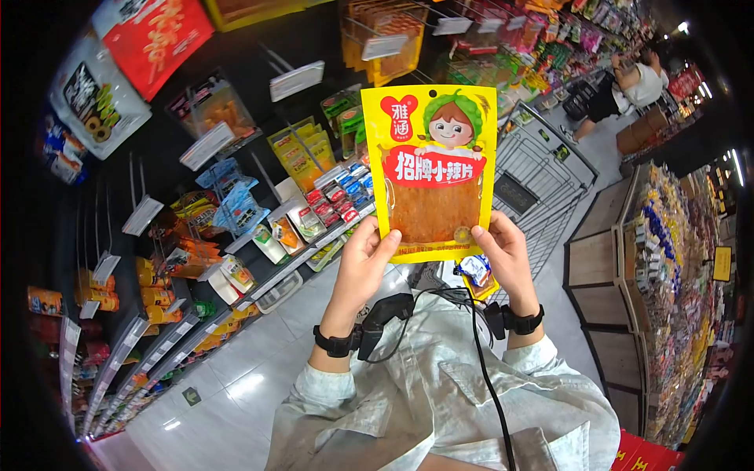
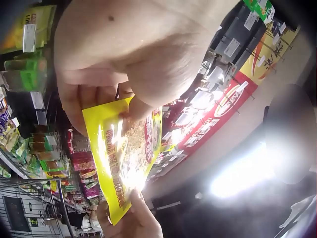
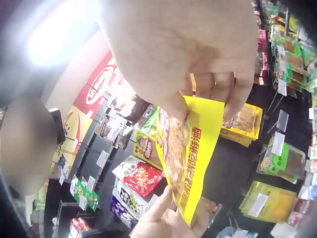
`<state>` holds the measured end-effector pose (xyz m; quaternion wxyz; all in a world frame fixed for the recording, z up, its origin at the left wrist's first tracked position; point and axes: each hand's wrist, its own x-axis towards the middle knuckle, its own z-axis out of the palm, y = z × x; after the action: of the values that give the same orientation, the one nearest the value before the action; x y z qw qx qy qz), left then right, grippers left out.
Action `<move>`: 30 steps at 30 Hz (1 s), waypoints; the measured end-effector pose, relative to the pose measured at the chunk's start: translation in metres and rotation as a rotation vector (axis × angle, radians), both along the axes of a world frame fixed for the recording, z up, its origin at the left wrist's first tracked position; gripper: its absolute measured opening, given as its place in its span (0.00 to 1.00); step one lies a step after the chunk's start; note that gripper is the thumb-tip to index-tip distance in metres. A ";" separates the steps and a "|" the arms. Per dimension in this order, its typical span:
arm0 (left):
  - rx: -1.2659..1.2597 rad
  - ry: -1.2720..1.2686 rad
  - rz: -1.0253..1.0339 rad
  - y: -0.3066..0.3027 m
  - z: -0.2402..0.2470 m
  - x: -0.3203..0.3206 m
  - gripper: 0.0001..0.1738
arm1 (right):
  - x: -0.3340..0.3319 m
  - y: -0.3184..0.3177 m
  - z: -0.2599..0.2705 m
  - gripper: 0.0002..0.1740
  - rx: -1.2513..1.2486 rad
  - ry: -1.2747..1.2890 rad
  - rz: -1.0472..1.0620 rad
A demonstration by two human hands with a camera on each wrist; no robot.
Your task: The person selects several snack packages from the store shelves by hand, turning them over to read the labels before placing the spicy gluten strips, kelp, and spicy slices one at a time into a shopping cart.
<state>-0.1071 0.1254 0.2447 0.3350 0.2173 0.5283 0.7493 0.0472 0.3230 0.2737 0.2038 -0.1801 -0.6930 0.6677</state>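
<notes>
A flat yellow snack bag (image 1: 436, 206) with a red label and a cartoon child faces the head camera, held upright. My left hand (image 1: 364, 263) pinches its lower left corner, thumb on the front and fingers behind. At the lower right corner my right hand (image 1: 509, 263) pinches it the same way. In the left wrist view the bag (image 2: 110, 163) runs from my left hand (image 2: 133, 54) down to my right hand (image 2: 132, 218). The right wrist view shows the bag (image 3: 200, 144) between my right hand (image 3: 188, 54) and my left hand (image 3: 166, 215).
Shelves and hooks with hanging snack packs (image 1: 302, 153) stand ahead and to the left. A wire shopping cart (image 1: 550, 169) stands beyond the bag to the right. Farther off, a person in a white top (image 1: 646, 85) is near wooden bins (image 1: 594, 255) of packaged goods.
</notes>
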 end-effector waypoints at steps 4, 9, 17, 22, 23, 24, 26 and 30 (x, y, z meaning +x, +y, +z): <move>-0.014 0.012 -0.032 0.036 -0.005 0.027 0.13 | 0.035 0.031 -0.007 0.13 0.007 0.023 -0.038; -0.081 0.005 -0.066 0.084 -0.001 0.067 0.09 | 0.082 0.075 -0.021 0.14 -0.056 0.021 -0.091; -0.179 -0.040 -0.133 0.146 -0.016 0.129 0.13 | 0.148 0.135 -0.052 0.18 -0.160 -0.018 -0.147; -0.223 -0.035 -0.208 0.176 -0.017 0.155 0.15 | 0.182 0.161 -0.054 0.18 -0.167 -0.042 -0.173; -0.228 -0.033 -0.223 0.182 -0.016 0.159 0.15 | 0.187 0.164 -0.056 0.17 -0.157 -0.039 -0.189; -0.234 -0.032 -0.239 0.187 -0.015 0.163 0.15 | 0.193 0.167 -0.060 0.18 -0.160 -0.032 -0.209; -0.227 -0.064 -0.283 0.196 -0.017 0.171 0.17 | 0.203 0.172 -0.067 0.18 -0.165 -0.014 -0.250; -0.277 -0.078 -0.365 0.211 -0.014 0.182 0.25 | 0.223 0.177 -0.069 0.19 -0.179 -0.001 -0.328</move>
<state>0.0754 0.3360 0.2306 0.5117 0.2322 0.5648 0.6043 0.2701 0.4997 0.2044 0.2925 -0.3084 -0.5923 0.6845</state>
